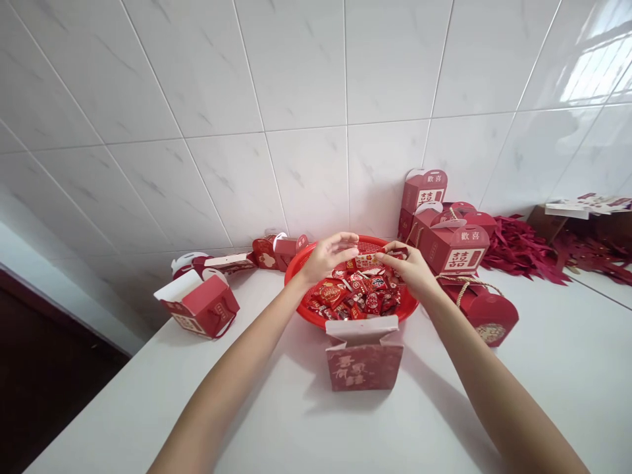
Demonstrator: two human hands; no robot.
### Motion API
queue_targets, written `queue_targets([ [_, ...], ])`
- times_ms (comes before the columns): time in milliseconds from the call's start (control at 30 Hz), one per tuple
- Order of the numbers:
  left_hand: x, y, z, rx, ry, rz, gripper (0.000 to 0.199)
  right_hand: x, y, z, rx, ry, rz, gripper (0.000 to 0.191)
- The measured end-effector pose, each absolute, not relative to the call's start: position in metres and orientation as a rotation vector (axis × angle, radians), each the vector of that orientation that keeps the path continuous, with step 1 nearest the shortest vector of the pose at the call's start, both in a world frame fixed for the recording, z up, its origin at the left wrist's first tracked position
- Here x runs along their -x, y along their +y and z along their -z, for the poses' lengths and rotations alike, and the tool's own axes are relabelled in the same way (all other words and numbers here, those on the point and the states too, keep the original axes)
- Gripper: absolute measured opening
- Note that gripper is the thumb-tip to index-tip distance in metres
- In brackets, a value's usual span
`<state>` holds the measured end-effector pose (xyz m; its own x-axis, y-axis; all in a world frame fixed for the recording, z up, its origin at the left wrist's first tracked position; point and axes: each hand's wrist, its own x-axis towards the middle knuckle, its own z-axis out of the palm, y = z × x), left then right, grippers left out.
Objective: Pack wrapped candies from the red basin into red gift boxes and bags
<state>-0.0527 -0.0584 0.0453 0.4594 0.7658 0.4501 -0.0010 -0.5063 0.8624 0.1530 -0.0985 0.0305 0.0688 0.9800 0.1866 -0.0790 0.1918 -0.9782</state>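
My right hand (405, 263) is over the right side of a red plastic basket (296, 308), its fingers pinched on a red wrapped candy (366, 261). Above the basket's left side, my left hand (330, 255) has its fingers stretched apart and holds nothing. Several red wrapped candies (358, 289) fill the basket below both hands. In front of it stands a small red paper box (365, 367) with pale characters, its top flaps up and open. The box's inside is mostly hidden.
Red gift boxes (457, 250) are stacked on the right, one with a rope handle (464, 289). An open red box (202, 306) stands at left, with more boxes behind. Dark red paper strips (523, 250) lie far right. A tiled wall (316, 178) backs the white table (276, 421).
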Motion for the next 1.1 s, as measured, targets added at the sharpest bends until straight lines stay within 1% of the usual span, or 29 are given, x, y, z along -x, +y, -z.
queue_targets([
  [67, 0.068, -0.082, -0.062, -1.919, 0.567, -1.101, 0.025, -0.159, -0.11, -0.047, 0.987, -1.217, -1.038, 0.046],
  [133, 0.084, -0.112, -0.079, -2.015, 0.519, -0.894, 0.021, -0.164, -0.126, -0.066, 0.922, -1.262, -0.986, 0.044],
  [233, 0.097, -0.151, -0.094, -2.184, 0.591, -0.641, 0.013, -0.167, -0.155, -0.09, 0.885, -1.37, -0.872, 0.035],
  [367, 0.091, -0.174, -0.094, -2.358, 0.698, -0.399, 0.016, -0.163, -0.192, -0.109, 0.91, -1.646, -0.607, 0.025],
  [533, 0.079, -0.17, -0.081, -2.384, 0.786, -0.41, 0.025, -0.155, -0.213, -0.107, 1.012, -1.962, -0.448, 0.012],
  [633, 0.078, -0.17, -0.076, -2.338, 0.844, -0.437, 0.019, -0.152, -0.213, -0.103, 1.06, -2.021, -0.396, 0.007],
  [700, 0.079, -0.171, -0.075, -2.328, 0.871, -0.416, 0.017, -0.15, -0.212, -0.101, 1.076, -2.057, -0.35, 0.007],
  [833, 0.08, -0.176, -0.075, -2.363, 0.885, -0.37, 0.027, -0.146, -0.21, -0.098, 1.099, -2.17, -0.289, 0.007],
  [1100, 0.081, -0.177, -0.076, -2.321, 0.902, -0.335, 0.034, -0.136, -0.208, -0.092, 1.078, -2.317, -0.37, 0.008],
])
